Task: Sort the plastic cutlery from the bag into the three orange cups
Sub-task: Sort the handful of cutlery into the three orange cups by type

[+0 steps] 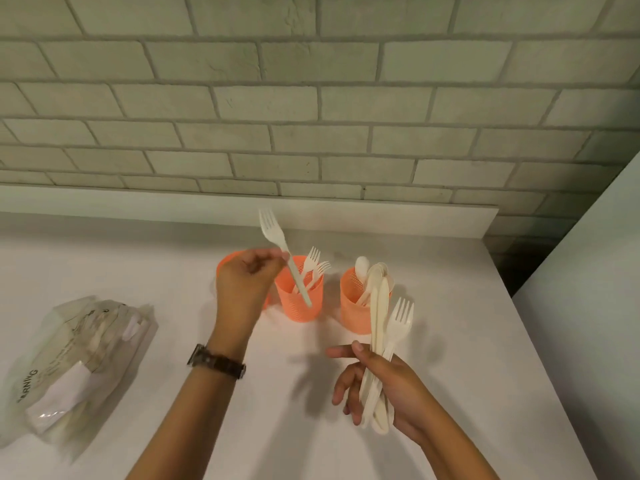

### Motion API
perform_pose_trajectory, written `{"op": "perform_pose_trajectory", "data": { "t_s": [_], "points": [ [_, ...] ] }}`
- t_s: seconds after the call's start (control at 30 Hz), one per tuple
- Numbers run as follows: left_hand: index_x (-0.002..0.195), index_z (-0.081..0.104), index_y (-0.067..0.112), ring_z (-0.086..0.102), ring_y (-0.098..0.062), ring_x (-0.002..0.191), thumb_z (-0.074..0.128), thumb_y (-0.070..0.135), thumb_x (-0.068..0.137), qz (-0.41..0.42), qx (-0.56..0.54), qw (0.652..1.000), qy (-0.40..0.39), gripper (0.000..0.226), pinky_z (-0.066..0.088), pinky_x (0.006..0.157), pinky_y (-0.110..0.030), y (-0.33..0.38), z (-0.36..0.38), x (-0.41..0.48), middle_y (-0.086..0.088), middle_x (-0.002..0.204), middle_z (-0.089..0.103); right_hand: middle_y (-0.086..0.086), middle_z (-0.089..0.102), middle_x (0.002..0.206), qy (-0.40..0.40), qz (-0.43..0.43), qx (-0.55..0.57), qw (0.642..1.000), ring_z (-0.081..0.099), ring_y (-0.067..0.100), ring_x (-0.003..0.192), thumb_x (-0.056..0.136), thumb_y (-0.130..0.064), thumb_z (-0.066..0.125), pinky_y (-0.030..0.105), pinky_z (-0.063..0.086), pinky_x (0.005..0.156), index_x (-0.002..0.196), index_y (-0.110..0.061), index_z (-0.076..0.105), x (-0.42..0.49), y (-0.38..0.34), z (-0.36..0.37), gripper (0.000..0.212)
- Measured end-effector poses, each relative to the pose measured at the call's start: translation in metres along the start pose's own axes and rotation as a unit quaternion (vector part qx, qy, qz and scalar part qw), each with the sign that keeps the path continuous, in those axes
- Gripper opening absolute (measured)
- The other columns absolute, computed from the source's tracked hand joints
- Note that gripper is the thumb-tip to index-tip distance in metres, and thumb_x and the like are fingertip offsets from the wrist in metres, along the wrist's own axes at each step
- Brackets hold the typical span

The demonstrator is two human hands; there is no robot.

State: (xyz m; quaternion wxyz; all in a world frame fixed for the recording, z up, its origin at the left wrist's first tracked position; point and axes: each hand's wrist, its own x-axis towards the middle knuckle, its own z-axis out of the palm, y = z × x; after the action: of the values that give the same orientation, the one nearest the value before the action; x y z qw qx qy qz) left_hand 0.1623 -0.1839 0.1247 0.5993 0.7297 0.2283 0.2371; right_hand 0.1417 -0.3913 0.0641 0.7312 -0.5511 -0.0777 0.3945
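Leftmost, slumped on the bench [104, 265], well apart from the cups: the clear bag [76, 358], more cutlery inside. Next, pinched near mid-handle between thumb and fingertips of the raised left hand [242, 282]: one fork [277, 242], tines up, handle end down at the middle cup [299, 306] among other forks; left cup [223, 268] half hidden behind that hand. Then the right cup [351, 306], with spoons. Clasped in the right hand [388, 389], forefinger spread: a mixed bundle [398, 323]. Probably light, stiff, slick, snappable; best gripped by the handles.
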Motion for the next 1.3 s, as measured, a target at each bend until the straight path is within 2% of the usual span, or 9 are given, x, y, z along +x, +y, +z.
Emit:
{"op": "perform_pose_trajectory", "data": {
  "t_s": [0.13, 0.37, 0.43, 0.5, 0.6, 0.8, 1.0, 1.17, 1.3],
  "points": [
    [0.083, 0.072, 0.018, 0.058, 0.007, 0.061, 0.071, 0.022, 0.079, 0.052, 0.08, 0.992, 0.079, 0.006, 0.04, 0.06, -0.003, -0.018, 0.015, 0.034, 0.008, 0.073, 0.067, 0.025, 0.066, 0.073, -0.007, 0.0, 0.008, 1.0, 0.056, 0.025, 0.041, 0.085, -0.04, 0.051, 0.034, 0.05, 0.058, 0.107, -0.008, 0.067, 0.003, 0.0, -0.001, 0.042],
    [0.098, 0.072, 0.006, 0.065, -0.022, 0.074, 0.071, 0.02, 0.08, -0.001, 0.17, 0.984, -0.056, 0.023, 0.049, 0.075, -0.032, -0.063, 0.023, 0.034, -0.006, 0.084, 0.073, 0.02, 0.067, 0.069, 0.024, -0.013, -0.016, 1.0, 0.056, 0.023, 0.041, 0.088, -0.038, 0.052, 0.03, 0.049, 0.055, 0.108, -0.008, 0.066, 0.012, -0.005, 0.019, 0.038],
    [0.097, 0.073, 0.012, 0.065, -0.016, 0.069, 0.07, 0.021, 0.08, 0.015, 0.157, 0.984, -0.083, 0.019, 0.053, 0.072, -0.037, -0.058, 0.012, 0.023, -0.003, 0.089, 0.074, 0.015, 0.064, 0.06, 0.062, -0.021, -0.034, 0.997, 0.054, 0.022, 0.04, 0.093, -0.032, 0.051, 0.028, 0.048, 0.053, 0.108, -0.006, 0.065, 0.018, -0.004, 0.028, 0.033],
    [0.084, 0.073, 0.025, 0.054, -0.001, 0.056, 0.072, 0.022, 0.079, 0.042, 0.13, 0.983, -0.124, 0.007, 0.051, 0.063, -0.027, -0.046, -0.003, 0.006, 0.01, 0.08, 0.073, 0.009, 0.056, 0.049, 0.112, -0.033, -0.049, 0.992, 0.052, 0.021, 0.039, 0.096, -0.025, 0.049, 0.034, 0.048, 0.059, 0.105, -0.005, 0.066, 0.025, 0.0, 0.041, 0.028],
    [0.067, 0.07, 0.03, 0.044, -0.004, 0.049, 0.076, 0.022, 0.074, 0.038, 0.076, 0.974, -0.208, 0.012, 0.039, 0.053, -0.01, -0.029, -0.032, -0.02, 0.011, 0.069, 0.07, 0.006, 0.043, 0.039, 0.18, -0.039, -0.043, 0.982, 0.046, 0.021, 0.035, 0.093, -0.018, 0.054, 0.041, 0.049, 0.062, 0.098, -0.001, 0.066, 0.038, 0.008, 0.068, 0.021],
    [0.067, 0.071, 0.029, 0.039, -0.002, 0.046, 0.081, 0.031, 0.066, 0.038, 0.088, 0.955, -0.28, 0.01, 0.035, 0.051, -0.009, -0.032, -0.078, -0.024, 0.018, 0.06, 0.062, -0.003, 0.045, 0.039, 0.247, -0.043, -0.052, 0.967, 0.036, 0.013, 0.031, 0.079, -0.008, 0.055, 0.029, 0.05, 0.046, 0.104, -0.013, 0.066, 0.067, 0.024, 0.131, 0.028],
    [0.069, 0.07, 0.026, 0.042, 0.0, 0.043, 0.08, 0.033, 0.067, 0.032, 0.129, 0.949, -0.286, 0.012, 0.032, 0.047, -0.009, -0.04, -0.115, 0.002, 0.024, 0.05, 0.058, -0.005, 0.046, 0.051, 0.238, -0.066, -0.131, 0.96, 0.04, 0.012, 0.036, 0.059, -0.023, 0.069, 0.026, 0.039, 0.042, 0.104, -0.02, 0.056, 0.081, 0.034, 0.175, 0.047],
    [0.065, 0.075, 0.02, 0.061, -0.01, 0.061, 0.08, 0.022, 0.067, -0.022, 0.056, 0.943, -0.327, 0.006, 0.05, 0.063, -0.02, -0.041, -0.136, 0.022, 0.005, 0.062, 0.071, 0.0, 0.046, 0.057, 0.151, -0.095, -0.069, 0.982, 0.042, 0.013, 0.044, 0.083, -0.03, 0.063, 0.026, 0.039, 0.047, 0.115, -0.016, 0.051, 0.078, 0.032, 0.187, 0.037],
    [0.066, 0.076, 0.015, 0.065, -0.002, 0.062, 0.073, 0.01, 0.076, -0.028, 0.024, 0.935, -0.352, 0.011, 0.046, 0.061, -0.009, -0.038, -0.136, 0.026, 0.003, 0.063, 0.072, 0.009, 0.052, 0.061, 0.161, -0.095, -0.041, 0.982, 0.047, 0.02, 0.047, 0.095, -0.034, 0.044, 0.03, 0.044, 0.05, 0.104, -0.002, 0.052, 0.073, 0.027, 0.182, 0.035]
  ]
}}
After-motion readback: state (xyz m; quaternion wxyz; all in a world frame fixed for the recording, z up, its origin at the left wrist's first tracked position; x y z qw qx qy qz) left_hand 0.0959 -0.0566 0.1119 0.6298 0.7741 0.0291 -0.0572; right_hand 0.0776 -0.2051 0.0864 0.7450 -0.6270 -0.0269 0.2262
